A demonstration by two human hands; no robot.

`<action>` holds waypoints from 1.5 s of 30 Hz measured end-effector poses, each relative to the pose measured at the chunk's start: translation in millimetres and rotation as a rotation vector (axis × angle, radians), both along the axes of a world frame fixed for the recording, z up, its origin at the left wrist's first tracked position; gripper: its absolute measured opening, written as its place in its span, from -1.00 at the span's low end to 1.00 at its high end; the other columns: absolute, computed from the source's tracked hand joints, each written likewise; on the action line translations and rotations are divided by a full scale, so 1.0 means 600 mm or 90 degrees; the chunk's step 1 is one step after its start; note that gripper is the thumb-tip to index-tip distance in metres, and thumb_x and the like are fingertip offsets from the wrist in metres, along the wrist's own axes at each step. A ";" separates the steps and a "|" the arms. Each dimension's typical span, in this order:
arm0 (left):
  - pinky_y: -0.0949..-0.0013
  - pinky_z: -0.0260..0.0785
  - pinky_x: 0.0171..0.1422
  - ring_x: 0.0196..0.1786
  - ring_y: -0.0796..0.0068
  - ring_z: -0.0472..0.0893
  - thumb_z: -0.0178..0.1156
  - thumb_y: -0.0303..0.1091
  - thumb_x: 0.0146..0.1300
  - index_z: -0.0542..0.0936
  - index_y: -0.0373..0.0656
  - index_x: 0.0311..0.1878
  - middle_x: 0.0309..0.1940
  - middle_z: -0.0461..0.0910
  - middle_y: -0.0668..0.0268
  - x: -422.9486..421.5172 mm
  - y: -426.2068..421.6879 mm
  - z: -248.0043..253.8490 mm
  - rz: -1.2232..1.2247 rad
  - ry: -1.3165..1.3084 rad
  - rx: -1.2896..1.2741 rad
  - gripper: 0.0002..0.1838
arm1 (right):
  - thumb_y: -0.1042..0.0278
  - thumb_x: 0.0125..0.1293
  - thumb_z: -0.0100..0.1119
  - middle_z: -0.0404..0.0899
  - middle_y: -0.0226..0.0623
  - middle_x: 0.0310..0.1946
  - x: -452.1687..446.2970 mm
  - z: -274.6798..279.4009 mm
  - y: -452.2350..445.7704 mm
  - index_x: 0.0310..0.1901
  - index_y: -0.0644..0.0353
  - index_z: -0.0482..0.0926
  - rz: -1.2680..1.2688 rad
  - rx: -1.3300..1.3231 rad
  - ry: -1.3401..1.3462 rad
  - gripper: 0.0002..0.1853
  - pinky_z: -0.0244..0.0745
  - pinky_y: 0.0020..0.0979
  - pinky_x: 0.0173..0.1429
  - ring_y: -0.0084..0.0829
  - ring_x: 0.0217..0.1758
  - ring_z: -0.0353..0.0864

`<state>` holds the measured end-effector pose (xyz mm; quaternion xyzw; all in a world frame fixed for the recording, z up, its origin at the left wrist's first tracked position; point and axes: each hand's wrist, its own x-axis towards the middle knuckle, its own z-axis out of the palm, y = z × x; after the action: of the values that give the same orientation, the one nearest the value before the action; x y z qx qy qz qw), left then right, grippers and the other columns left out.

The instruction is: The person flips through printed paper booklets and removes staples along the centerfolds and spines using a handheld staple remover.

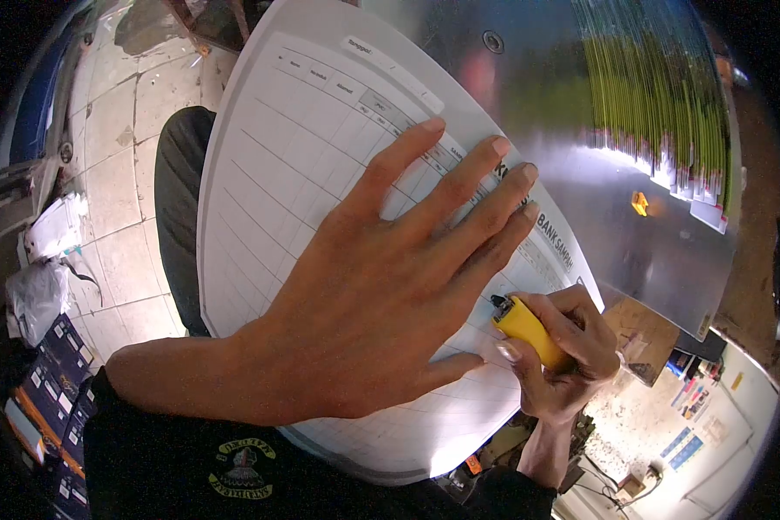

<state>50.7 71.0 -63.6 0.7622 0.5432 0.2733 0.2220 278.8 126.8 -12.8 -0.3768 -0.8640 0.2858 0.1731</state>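
My left hand (407, 260) lies flat on a large white printed sheet (269, 182), its fingers spread. Printed on the sheet are a ruled table and a heading that includes "BANK SAMPAH". At the sheet's right edge, my right hand (576, 347) is closed around a small yellow tool (529, 332) with a dark metal tip; its exact kind is unclear. The tip points up and left, close to the sheet's edge, and I cannot tell whether it touches. My right hand's fingers cover the tool's lower end.
Beyond the sheet is a shiny metal tabletop (563, 104). A fanned stack of green-and-white sheets (659, 95) rests on it, near a small yellow-orange object (640, 204). Dark boxes (56, 381) and a plastic bag (39, 295) stand at the left on the tiled floor (117, 199).
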 end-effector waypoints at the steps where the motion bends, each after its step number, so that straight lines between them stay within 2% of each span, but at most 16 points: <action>1: -0.26 -0.25 0.71 0.67 0.11 0.12 0.37 0.34 0.06 0.42 -0.10 0.49 0.60 0.25 0.17 0.000 0.000 0.000 0.000 -0.013 0.001 0.01 | 0.49 -0.11 0.61 0.71 -0.06 -0.30 0.001 0.000 0.003 -0.06 0.34 0.80 0.008 0.005 -0.004 -0.54 0.58 -0.47 -0.30 -0.36 -0.35 0.72; 9: -0.25 -0.25 0.71 0.67 0.13 0.13 0.32 0.37 0.12 0.43 -0.09 0.49 0.59 0.27 0.18 0.003 -0.001 -0.006 0.015 -0.022 0.017 -0.02 | 0.36 -0.04 0.63 0.73 -0.02 -0.28 -0.002 -0.017 -0.027 -0.07 0.31 0.81 -0.012 0.105 0.000 -0.56 0.67 -0.42 -0.28 -0.31 -0.34 0.76; 13: -0.26 -0.25 0.70 0.68 0.13 0.13 0.33 0.39 0.09 0.41 -0.10 0.50 0.59 0.26 0.17 0.000 0.000 -0.001 0.007 -0.029 0.012 0.02 | 0.38 -0.03 0.64 0.73 0.00 -0.27 -0.001 -0.021 -0.032 -0.09 0.31 0.81 -0.026 0.117 -0.004 -0.58 0.68 -0.40 -0.30 -0.26 -0.34 0.77; 15: -0.26 -0.25 0.70 0.68 0.12 0.12 0.34 0.40 0.07 0.40 -0.10 0.51 0.60 0.25 0.16 -0.001 0.000 0.000 0.004 -0.031 0.013 0.04 | 0.38 -0.05 0.66 0.74 0.00 -0.25 0.006 -0.029 -0.027 -0.12 0.30 0.81 0.042 0.156 0.028 -0.59 0.69 -0.37 -0.31 -0.24 -0.34 0.78; 19: -0.27 -0.23 0.69 0.67 0.11 0.14 0.34 0.43 0.01 0.39 -0.11 0.52 0.60 0.24 0.13 -0.002 0.000 0.001 0.004 -0.024 0.010 0.10 | 0.36 -0.07 0.69 0.75 0.00 -0.25 0.003 -0.038 -0.029 -0.11 0.30 0.80 0.053 0.173 0.068 -0.57 0.69 -0.36 -0.33 -0.19 -0.33 0.79; 22: -0.26 -0.23 0.69 0.67 0.11 0.15 0.33 0.43 0.02 0.38 -0.12 0.53 0.60 0.24 0.12 -0.002 -0.001 0.003 0.004 -0.010 0.011 0.10 | 0.34 -0.07 0.69 0.76 -0.06 -0.25 0.000 -0.036 -0.031 -0.10 0.30 0.80 0.020 0.183 0.072 -0.55 0.71 -0.35 -0.28 -0.20 -0.31 0.77; 24: -0.26 -0.22 0.69 0.67 0.11 0.15 0.32 0.44 0.03 0.38 -0.11 0.53 0.60 0.24 0.12 -0.001 -0.001 0.003 0.004 -0.005 0.011 0.09 | 0.35 -0.07 0.68 0.77 -0.13 -0.26 -0.004 -0.029 -0.024 -0.10 0.28 0.80 0.075 0.246 0.023 -0.56 0.71 -0.35 -0.21 -0.20 -0.28 0.74; 27: -0.25 -0.24 0.70 0.67 0.11 0.15 0.31 0.43 0.05 0.38 -0.11 0.53 0.61 0.24 0.12 0.000 -0.001 0.003 0.010 -0.003 0.012 0.09 | 0.32 -0.08 0.69 0.78 -0.17 -0.23 -0.004 -0.035 -0.026 -0.10 0.26 0.81 0.061 0.234 0.037 -0.55 0.71 -0.34 -0.17 -0.22 -0.26 0.71; 37: -0.25 -0.29 0.71 0.68 0.11 0.12 0.28 0.47 0.12 0.39 -0.11 0.52 0.62 0.22 0.13 0.001 0.000 0.007 0.005 0.024 0.010 0.06 | 0.26 -0.03 0.70 0.76 -0.17 -0.22 0.007 -0.031 -0.020 -0.06 0.20 0.80 0.082 0.171 0.047 -0.53 0.70 -0.35 -0.19 -0.26 -0.27 0.76; 45: -0.26 -0.31 0.71 0.68 0.07 0.12 0.28 0.49 0.10 0.36 -0.08 0.55 0.64 0.18 0.14 -0.002 0.001 0.015 -0.007 0.050 -0.012 0.09 | 0.21 -0.04 0.71 0.78 -0.24 -0.20 0.005 -0.041 -0.027 -0.11 0.15 0.83 0.080 0.248 0.047 -0.57 0.66 -0.45 -0.26 -0.37 -0.33 0.73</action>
<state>49.6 71.4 -54.9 0.7730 0.5499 0.2372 0.2091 281.8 110.4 -37.7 -0.2711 -0.9177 0.1367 0.2560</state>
